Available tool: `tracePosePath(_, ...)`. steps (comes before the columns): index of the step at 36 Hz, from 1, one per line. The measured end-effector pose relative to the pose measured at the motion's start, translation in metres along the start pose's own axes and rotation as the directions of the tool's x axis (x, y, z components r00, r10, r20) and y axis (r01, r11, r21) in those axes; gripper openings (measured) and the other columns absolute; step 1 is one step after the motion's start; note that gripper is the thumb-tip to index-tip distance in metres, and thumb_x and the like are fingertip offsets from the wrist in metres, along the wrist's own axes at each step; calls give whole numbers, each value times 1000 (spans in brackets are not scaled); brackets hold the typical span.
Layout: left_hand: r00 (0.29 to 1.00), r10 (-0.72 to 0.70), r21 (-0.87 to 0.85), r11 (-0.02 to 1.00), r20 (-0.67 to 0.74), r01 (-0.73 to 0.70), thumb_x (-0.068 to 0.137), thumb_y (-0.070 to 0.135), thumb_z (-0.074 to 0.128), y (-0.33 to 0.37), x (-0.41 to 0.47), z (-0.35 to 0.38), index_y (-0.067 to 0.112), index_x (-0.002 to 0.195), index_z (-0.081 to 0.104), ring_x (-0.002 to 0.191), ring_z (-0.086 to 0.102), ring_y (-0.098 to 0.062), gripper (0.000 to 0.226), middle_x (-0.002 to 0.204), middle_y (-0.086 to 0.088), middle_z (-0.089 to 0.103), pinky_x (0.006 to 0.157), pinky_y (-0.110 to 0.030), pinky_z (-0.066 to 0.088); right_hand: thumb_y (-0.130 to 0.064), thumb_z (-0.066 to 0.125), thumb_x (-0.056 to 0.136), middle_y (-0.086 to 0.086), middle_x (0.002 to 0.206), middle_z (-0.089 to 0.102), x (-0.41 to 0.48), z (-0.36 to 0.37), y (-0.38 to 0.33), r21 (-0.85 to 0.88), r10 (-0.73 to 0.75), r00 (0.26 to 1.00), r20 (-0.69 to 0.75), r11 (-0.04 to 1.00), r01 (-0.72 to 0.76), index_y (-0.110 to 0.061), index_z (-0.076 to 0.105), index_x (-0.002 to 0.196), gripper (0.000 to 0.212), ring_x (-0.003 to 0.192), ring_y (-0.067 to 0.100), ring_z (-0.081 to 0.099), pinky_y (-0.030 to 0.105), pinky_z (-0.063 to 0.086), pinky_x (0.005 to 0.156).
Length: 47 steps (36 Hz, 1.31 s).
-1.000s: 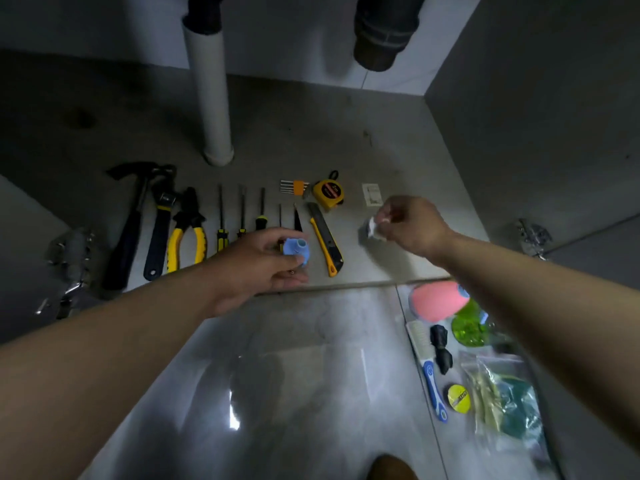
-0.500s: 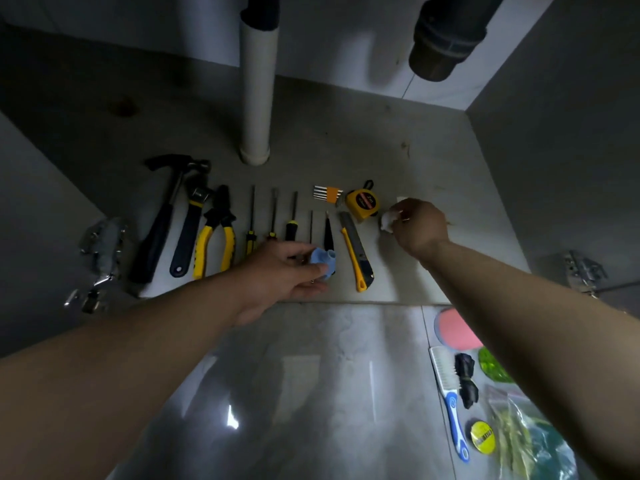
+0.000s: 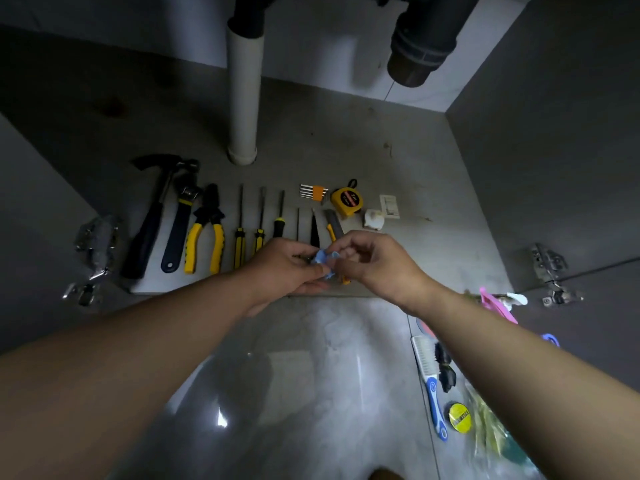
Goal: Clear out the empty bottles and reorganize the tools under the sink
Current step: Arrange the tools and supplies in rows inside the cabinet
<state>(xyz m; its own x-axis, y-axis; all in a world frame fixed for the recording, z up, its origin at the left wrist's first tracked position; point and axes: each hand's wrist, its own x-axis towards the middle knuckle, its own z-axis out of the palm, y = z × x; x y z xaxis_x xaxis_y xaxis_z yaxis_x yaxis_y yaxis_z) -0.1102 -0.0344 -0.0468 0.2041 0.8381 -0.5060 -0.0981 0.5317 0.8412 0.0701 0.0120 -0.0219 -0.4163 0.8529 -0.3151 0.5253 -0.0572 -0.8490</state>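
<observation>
Tools lie in a row on the cabinet floor (image 3: 346, 150): a hammer (image 3: 152, 213), a wrench (image 3: 180, 226), yellow pliers (image 3: 206, 237), three screwdrivers (image 3: 259, 223), a utility knife (image 3: 334, 225), hex keys (image 3: 313, 192) and a yellow tape measure (image 3: 346, 201). A small white roll (image 3: 374, 219) sits beside a white card (image 3: 389, 206). Over the cabinet's front edge, my left hand (image 3: 280, 268) holds a small blue object (image 3: 322, 258). My right hand (image 3: 377, 261) pinches the same blue object from the right.
A white drain pipe (image 3: 242, 95) stands behind the tools, and a dark pipe (image 3: 415, 53) hangs at the upper right. Door hinges (image 3: 550, 268) flank the opening. On the floor at the right lie a blue brush (image 3: 431, 386), a yellow disc (image 3: 459, 418) and a plastic bag (image 3: 498, 438).
My right hand let go of the white roll, left it beside the card, and came back to the blue object in my left hand. The view shifted closer.
</observation>
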Motion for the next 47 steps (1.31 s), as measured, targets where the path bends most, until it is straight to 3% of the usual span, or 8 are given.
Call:
tracePosePath(7, 999, 20, 162, 987, -40, -14, 94, 1, 67, -5, 7, 11, 8, 139, 54, 104, 72, -29, 47, 113, -16, 72, 92, -37, 60, 2, 66, 90, 31, 94, 67, 3, -15, 16, -27, 30, 980, -198, 999, -36, 1, 73, 97, 10, 75, 26, 58, 52, 55, 83)
tracePosePath(9, 996, 45, 302, 953, -73, -21, 96, 6, 64, -8, 11, 11, 13, 140, 54, 105, 69, -25, 46, 117, -10, 69, 94, -41, 58, -1, 67, 88, 25, 93, 69, 7, -23, 26, -78, 46, 950, -310, 994, -73, -3, 74, 94, 10, 76, 21, 59, 40, 56, 81)
tracePosePath(14, 987, 144, 532, 843, -71, -85, 97, 12, 60, -23, 20, 9, 17, 122, 66, 100, 64, -13, 27, 114, -2, 67, 66, -18, 46, -12, 69, 87, -9, 75, 67, 19, -40, 52, -262, 36, 872, -488, 947, -185, -19, 72, 84, 8, 71, 8, 61, 1, 39, 57)
tracePosePath(19, 984, 170, 588, 802, -49, -109, 96, 14, 61, -33, 25, 8, 23, 110, 69, 89, 65, -4, 18, 97, 9, 68, 67, -18, 47, -12, 69, 86, -4, 82, 70, 29, -39, 66, -319, 81, 861, -502, 908, -271, -17, 75, 89, 8, 82, 14, 67, 19, 45, 71)
tracePosePath(34, 972, 193, 694, 682, 136, -233, 97, 16, 59, -39, 10, 28, 23, 109, 70, 90, 67, -7, 18, 94, 8, 69, 82, -26, 56, -15, 58, 92, -2, 88, 71, -7, -59, 80, -398, 15, 919, -394, 899, -185, -15, 69, 104, 16, 80, 15, 66, 24, 50, 75)
tracePosePath(42, 958, 78, 709, 656, 277, -258, 92, 13, 65, -62, -2, 81, 23, 106, 74, 77, 63, 2, 19, 88, 14, 67, 77, -21, 51, -12, 55, 88, 9, 70, 73, -98, -67, 138, -372, 340, 895, -288, 822, -431, -8, 68, 82, 15, 64, 21, 73, 18, 49, 51)
tracePosePath(45, 966, -18, 715, 676, 258, -178, 93, 18, 65, -78, -5, 99, 25, 108, 72, 88, 68, -5, 18, 97, 8, 71, 85, -27, 56, -16, 61, 84, 12, 93, 75, -132, -49, 180, -427, 463, 840, -283, 723, -543, -11, 70, 94, 14, 88, 26, 72, 24, 54, 70)
tracePosePath(47, 964, -88, 713, 690, 249, -121, 94, 17, 65, -88, -7, 111, 23, 107, 72, 91, 70, -12, 17, 100, 1, 72, 90, -33, 57, -19, 65, 86, 18, 131, 60, -145, -36, 205, -464, 518, 802, -298, 656, -596, -9, 56, 129, 45, 115, 34, 61, 33, 50, 92)
